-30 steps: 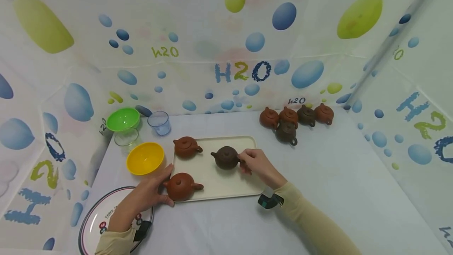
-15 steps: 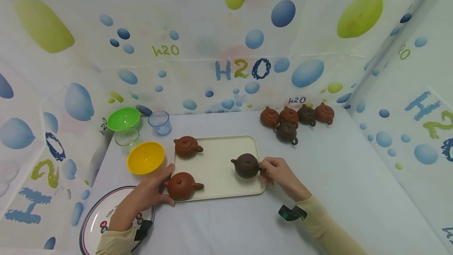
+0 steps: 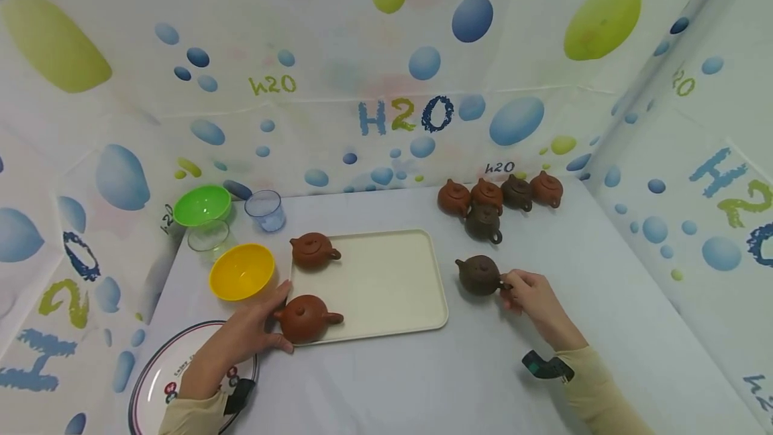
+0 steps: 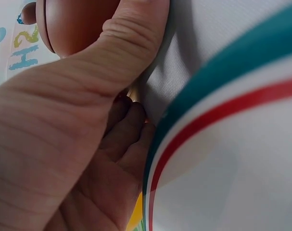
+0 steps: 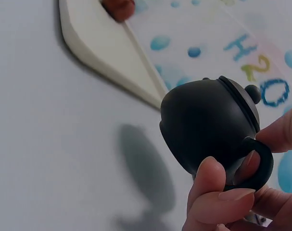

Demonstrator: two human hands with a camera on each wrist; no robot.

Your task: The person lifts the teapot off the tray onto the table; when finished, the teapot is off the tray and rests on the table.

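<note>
My right hand (image 3: 534, 304) pinches the handle of a dark brown teapot (image 3: 480, 275) between thumb and fingers, just right of the cream tray (image 3: 386, 287). In the right wrist view this teapot (image 5: 208, 125) hangs above the white cloth, its shadow apart from it. My left hand (image 3: 250, 327) rests at the tray's near left corner, thumb and fingers spread along its edges beside a reddish-brown teapot (image 3: 304, 319). The left wrist view shows the thumb close against that teapot (image 4: 81, 24). A second reddish-brown teapot (image 3: 313, 251) sits at the tray's far left corner.
Several teapots (image 3: 483, 220), reddish and dark, cluster at the back right. At left stand a yellow bowl (image 3: 241, 272), a green bowl (image 3: 203, 205), a clear glass (image 3: 208, 239) and a bluish glass (image 3: 266, 211). A round white plate (image 3: 153, 388) lies under the left forearm.
My right hand has carried the dark brown teapot rightward, from over the middle of the tray to beyond its right edge. The left hand has stayed at the tray's corner.
</note>
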